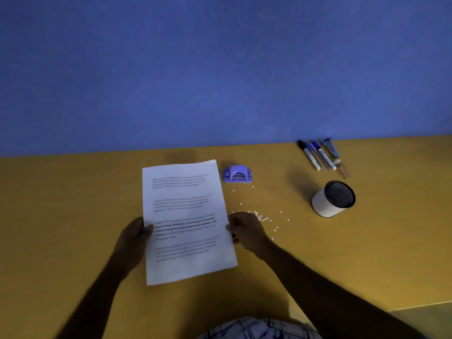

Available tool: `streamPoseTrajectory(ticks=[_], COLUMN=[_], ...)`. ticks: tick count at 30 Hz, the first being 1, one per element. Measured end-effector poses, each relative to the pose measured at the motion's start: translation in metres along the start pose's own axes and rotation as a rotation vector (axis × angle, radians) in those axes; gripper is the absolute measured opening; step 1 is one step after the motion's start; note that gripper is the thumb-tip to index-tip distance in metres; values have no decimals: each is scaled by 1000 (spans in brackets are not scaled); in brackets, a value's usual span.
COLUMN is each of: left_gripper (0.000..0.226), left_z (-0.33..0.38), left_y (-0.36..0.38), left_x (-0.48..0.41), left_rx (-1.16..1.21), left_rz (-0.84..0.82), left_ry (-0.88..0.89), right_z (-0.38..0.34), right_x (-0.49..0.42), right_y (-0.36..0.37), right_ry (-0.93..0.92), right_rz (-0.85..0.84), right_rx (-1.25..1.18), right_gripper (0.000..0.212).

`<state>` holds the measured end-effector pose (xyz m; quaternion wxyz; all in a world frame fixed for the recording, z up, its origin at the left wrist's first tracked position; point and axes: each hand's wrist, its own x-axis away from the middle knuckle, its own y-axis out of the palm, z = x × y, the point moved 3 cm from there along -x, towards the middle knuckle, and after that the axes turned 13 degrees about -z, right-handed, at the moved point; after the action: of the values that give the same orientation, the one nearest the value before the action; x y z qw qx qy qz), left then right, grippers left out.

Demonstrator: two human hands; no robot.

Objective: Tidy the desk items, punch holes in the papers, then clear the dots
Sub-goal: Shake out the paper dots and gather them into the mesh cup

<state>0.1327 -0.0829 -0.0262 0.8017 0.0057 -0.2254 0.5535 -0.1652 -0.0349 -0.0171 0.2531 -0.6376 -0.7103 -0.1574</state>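
both hands [133, 234] [245, 230] pinch the papers [186, 216] by side edges.

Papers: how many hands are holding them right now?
2. The left hand grips the papers at their left edge; the right hand pinches their right edge.

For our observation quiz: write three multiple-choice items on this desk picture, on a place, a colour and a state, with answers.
1. Relative to the papers, the hole punch sits: A) left; B) by the far right corner; C) on top.
2. The hole punch is: A) red; B) green; C) purple.
3. The papers are: A) held by both hands; B) lying untouched; C) crumpled.
Answers: 1 B, it stands just past that corner. 2 C, its body is purple. 3 A, the left hand and right hand grip the side edges.
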Motion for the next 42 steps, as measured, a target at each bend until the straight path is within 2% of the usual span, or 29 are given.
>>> streamPoseTrajectory(ticks=[5, 8, 12, 17, 20, 24, 28, 32, 35, 36, 38, 42], left_gripper=[19, 16, 37, 33, 32, 40, 41, 50, 53, 51, 47, 43], left_z=[-36, -44, -53, -45, -42, -48, -54, -51, -30, -22, -5, 24], left_y=[-19, -23, -25, -21, -17, -15, -13, -13, -1, 6, 24, 68], left_x=[11, 12, 11, 16, 13, 10, 13, 13, 8, 4, -8, -34], left_rx=[-78, -162, -283, -460, -528, -583, -609, -602, -573, -576, -602, -686], left_rz=[49, 67, 142, 240, 206, 188, 221, 297, 374, 373, 322, 121], left_ry=[-136, -185, -284, -246, -213, -281, -367, -415, -309, -244, -110, 130], right_z=[8, 14, 22, 22, 20, 19, 16, 9, 8, 8, 9, 14], right_x=[-14, -22, -26, -27, -26, -30, -31, -25, -23, -23, -27, -40], right_y=[37, 51, 66, 74, 78, 78, 73, 45, 8, -4, -30, -71], right_ry=[-32, 1, 28, 5, -9, -26, -29, -157, -214, -224, -205, -99], right_rz=[53, 57, 57, 72, 52, 7, -27, 65, 134, 150, 176, 172], right_rx=[278, 362, 401, 524, 599, 681, 793, 833, 777, 774, 766, 835], right_gripper=[17, 15, 16, 20, 22, 24, 37, 25, 19, 23, 36, 62])
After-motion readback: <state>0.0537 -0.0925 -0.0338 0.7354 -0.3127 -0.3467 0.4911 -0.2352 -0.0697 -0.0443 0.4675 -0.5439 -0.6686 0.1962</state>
